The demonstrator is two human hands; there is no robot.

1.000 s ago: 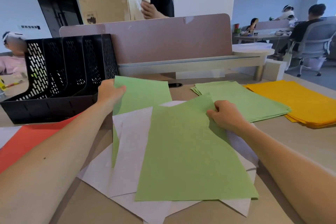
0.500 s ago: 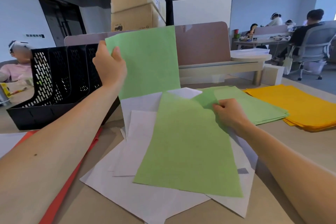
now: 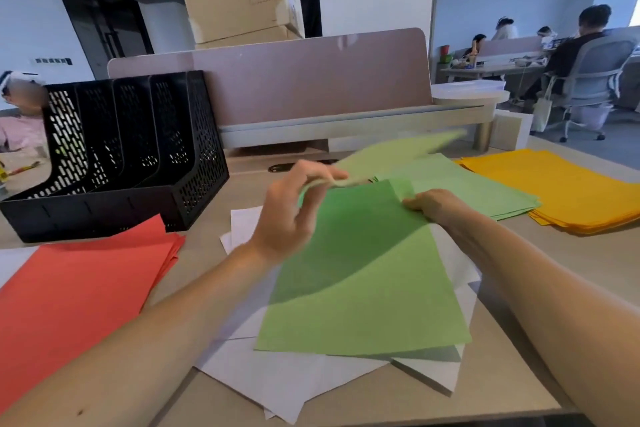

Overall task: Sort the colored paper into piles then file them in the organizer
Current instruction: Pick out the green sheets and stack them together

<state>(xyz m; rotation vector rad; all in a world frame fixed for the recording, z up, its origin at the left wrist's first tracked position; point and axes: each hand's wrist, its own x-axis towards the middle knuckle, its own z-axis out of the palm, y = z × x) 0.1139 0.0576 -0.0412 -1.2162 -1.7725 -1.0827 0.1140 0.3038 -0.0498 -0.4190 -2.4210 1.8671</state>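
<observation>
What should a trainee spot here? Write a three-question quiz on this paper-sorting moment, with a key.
1. True or false: the red pile lies to the right of the green pile.
2. The raised sheet pinched by the left hand is which colour? A red, B green, C yellow.
3. Fill in: the right hand grips the corner of a flat green sheet lying on loose ____ sheets.
Key: 1 false; 2 B; 3 white, the white sheets.
</observation>
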